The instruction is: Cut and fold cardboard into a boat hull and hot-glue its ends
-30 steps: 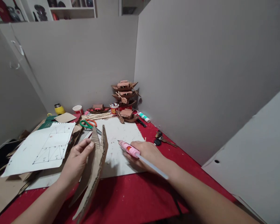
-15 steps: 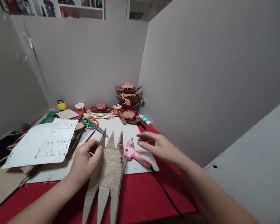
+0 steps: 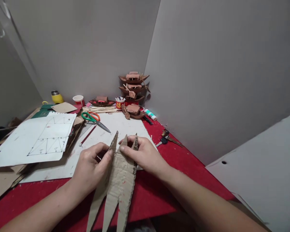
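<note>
A long cardboard cutout (image 3: 122,177) with pointed strips at both ends hangs over the near part of the table, tilted toward me. My left hand (image 3: 94,164) pinches its left edge just below the far left point. With thumb and fingers, my right hand (image 3: 143,154) grips the far end around the middle and right points. Printed dark characters show along the right edge, and small red marks dot the surface. The hot glue gun is not visible now; my right hand and the cardboard cover the spot where it lay.
Green-handled scissors (image 3: 96,121) and a pencil (image 3: 88,135) lie on white paper (image 3: 120,124). At left is a sheet with a line drawing (image 3: 50,138). Model boats (image 3: 132,111), sticks (image 3: 101,109), cups (image 3: 78,99) and a yellow jar (image 3: 56,97) stand behind; keys (image 3: 163,140) lie at right.
My right hand has moved left from beside the glue gun and taken hold of the cardboard's far end. The view has tilted downward, showing the keys, and the glue gun has gone from sight.
</note>
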